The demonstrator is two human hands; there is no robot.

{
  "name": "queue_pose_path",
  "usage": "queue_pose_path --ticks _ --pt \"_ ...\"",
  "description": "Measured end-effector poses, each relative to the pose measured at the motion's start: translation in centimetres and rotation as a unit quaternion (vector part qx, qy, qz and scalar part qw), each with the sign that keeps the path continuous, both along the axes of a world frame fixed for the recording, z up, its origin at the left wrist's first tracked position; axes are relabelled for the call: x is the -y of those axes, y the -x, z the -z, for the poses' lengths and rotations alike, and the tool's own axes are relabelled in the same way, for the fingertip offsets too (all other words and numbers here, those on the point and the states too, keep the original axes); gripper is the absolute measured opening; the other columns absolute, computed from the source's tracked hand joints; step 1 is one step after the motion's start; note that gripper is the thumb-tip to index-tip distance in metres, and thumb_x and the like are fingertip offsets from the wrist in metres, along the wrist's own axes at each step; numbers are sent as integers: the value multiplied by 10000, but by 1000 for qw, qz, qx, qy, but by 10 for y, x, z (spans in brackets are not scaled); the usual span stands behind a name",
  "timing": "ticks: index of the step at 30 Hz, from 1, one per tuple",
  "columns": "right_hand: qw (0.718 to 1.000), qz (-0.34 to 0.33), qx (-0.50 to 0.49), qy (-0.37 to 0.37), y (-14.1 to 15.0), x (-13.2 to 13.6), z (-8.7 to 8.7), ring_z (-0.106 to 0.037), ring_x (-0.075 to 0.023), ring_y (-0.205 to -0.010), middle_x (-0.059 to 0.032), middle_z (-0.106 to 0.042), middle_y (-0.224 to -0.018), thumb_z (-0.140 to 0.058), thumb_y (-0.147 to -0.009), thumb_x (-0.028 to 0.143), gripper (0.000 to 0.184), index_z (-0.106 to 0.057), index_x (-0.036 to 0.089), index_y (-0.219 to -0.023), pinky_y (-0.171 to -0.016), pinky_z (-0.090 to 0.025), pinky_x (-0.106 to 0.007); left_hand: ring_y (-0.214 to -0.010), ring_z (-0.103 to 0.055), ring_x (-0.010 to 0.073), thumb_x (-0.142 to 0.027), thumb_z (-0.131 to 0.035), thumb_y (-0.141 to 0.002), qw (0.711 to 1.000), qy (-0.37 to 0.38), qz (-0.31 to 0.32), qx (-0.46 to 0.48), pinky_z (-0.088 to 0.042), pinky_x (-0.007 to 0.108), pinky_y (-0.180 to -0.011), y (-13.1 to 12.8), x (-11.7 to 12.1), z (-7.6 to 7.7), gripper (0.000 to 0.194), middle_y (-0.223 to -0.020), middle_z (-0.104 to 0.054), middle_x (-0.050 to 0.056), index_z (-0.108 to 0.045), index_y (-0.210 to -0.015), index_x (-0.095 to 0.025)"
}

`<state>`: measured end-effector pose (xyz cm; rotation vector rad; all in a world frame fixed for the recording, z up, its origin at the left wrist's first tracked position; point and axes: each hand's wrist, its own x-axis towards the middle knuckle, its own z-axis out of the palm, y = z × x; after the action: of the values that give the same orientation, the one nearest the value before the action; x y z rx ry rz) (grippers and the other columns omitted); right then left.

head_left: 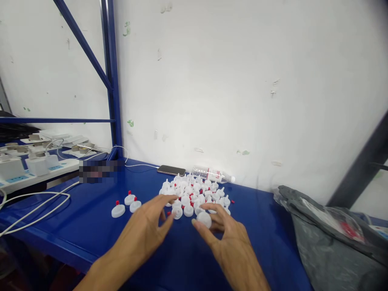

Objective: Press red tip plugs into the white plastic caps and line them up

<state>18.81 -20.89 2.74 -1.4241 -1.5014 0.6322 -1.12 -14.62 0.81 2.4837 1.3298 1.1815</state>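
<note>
Your right hand (pixel 226 230) grasps a cap (pixel 204 219) at twelve o'clock, before the pile (pixel 186 201); pinch its edge lightly. Your left fingers (pixel 165 199) curl near a red tip (pixel 169 213); whether they grip it, I can't tell.

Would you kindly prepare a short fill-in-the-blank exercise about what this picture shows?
One white cap is held in the person's ____ hand.
Left of the pile, ____ red-tipped pieces stand apart.
Beside the phone lies a clear plastic ____.
The tabletop is coloured ____.

Missing words: right; three; bottle; blue.
</note>
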Motion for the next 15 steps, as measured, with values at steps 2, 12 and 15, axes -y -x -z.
queue_pose_path --ticks 2,12,15 --pt "1000 23 14 9 -6 -1 1 -699 -189 -738 -12 -744 -894 -645 -794 442 311 -594 238 -1023 -702 -537 -297 -761 -644 194 -229 -409 -938 997 5 -34 -72 -483 314 -719 16 -22 5 291 -1077 -662 37 -625 -1132 -238" --pt "992 39 121 -6 -7 0 -1 -671 -194 -730 -5 -717 -848 -609 -819 415 287 -697 277 -1055 -738 -505 -337 -830 -642 220 -174 -389 -950 975 50 -89 -196 -430 312 -665 28 -51 25 295 -937 -646 68 -679 -909 -205" --pt "991 42 125 -18 -7 0 -1 -671 -188 -718 5 -718 -794 -626 -819 448 299 -708 280 -1051 -747 -505 -323 -774 -632 207 -191 -419 -941 979 43 -93 -179 -425 309 -654 27 -46 15 247 -922 -651 59 -664 -916 -207"
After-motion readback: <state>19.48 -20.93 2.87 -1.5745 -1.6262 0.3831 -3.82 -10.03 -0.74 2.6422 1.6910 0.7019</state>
